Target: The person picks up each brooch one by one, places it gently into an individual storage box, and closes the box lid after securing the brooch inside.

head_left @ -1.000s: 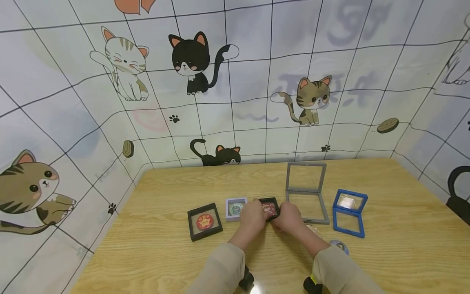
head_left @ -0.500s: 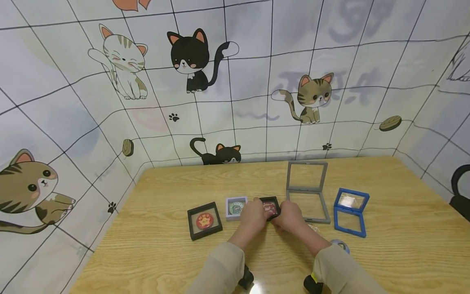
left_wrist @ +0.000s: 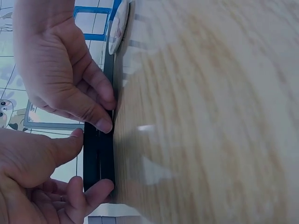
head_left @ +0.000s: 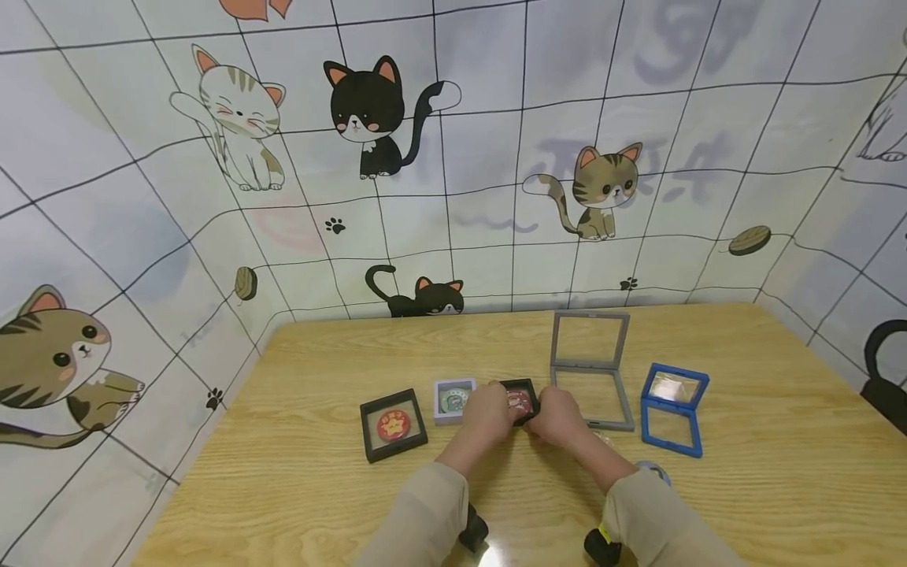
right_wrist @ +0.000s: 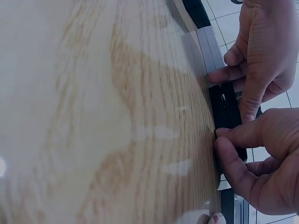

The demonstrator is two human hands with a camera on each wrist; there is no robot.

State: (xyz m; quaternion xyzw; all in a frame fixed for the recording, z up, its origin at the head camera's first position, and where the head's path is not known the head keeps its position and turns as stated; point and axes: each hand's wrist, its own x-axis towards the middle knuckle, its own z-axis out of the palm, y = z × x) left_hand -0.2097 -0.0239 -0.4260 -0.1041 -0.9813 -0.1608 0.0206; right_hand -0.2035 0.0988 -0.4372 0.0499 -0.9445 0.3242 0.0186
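Both hands are at a small black display frame (head_left: 522, 389) with a red round badge (head_left: 519, 403) inside. My left hand (head_left: 487, 415) grips its left side; the left wrist view shows the thumb (left_wrist: 70, 144) on the frame's face and a finger (left_wrist: 100, 192) at its edge. At the right near corner my right hand (head_left: 560, 417) pinches the frame, with thumb and forefinger together at its edge in the right wrist view. Just left of the left hand stands a lilac frame (head_left: 439, 414) holding a green badge (head_left: 452, 399).
A larger black frame (head_left: 372, 446) with a red star badge (head_left: 394, 425) lies at left. To the right stand an unfolded grey frame (head_left: 585, 367) and an unfolded blue frame (head_left: 671, 408). A round badge (head_left: 655, 471) lies by the right sleeve, all on a wooden table (head_left: 298, 504).
The head view has shifted very slightly. Both hands keep their places on the small black frame, and nothing else visibly moves.
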